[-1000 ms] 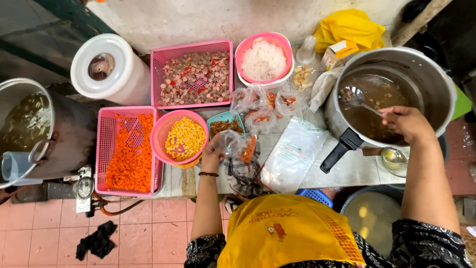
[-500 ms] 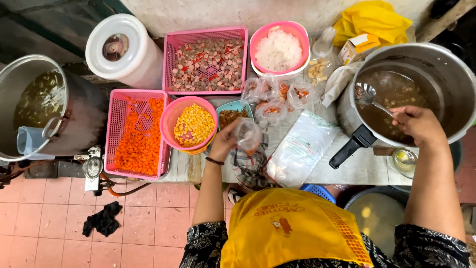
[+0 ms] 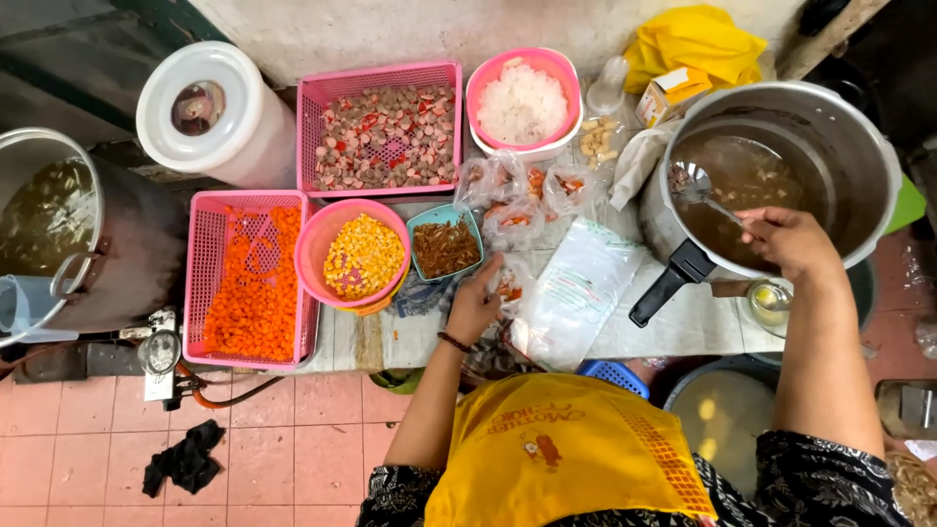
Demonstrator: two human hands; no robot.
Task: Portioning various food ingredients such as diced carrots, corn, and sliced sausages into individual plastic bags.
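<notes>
Plastic bag [image 3: 508, 285] clamped in left hand [image 3: 475, 307] fingers, partly filled; right hand [image 3: 793, 241] fingers closed on ladle [image 3: 705, 192] in pot [image 3: 859, 166]; broth unpoured.

The person wears a mustard-yellow apron [image 3: 561, 454] with faint reddish lettering and a small printed emblem near its middle, plus a patch of fine orange checks on one side. Under it shows a dark, black patterned top [image 3: 820, 478] with short sleeves. A thin dark bracelet [image 3: 453, 342] circles the wrist just behind the left grip [image 3: 475, 307]. The right grip [image 3: 789, 242] bears no ring or band.
</notes>
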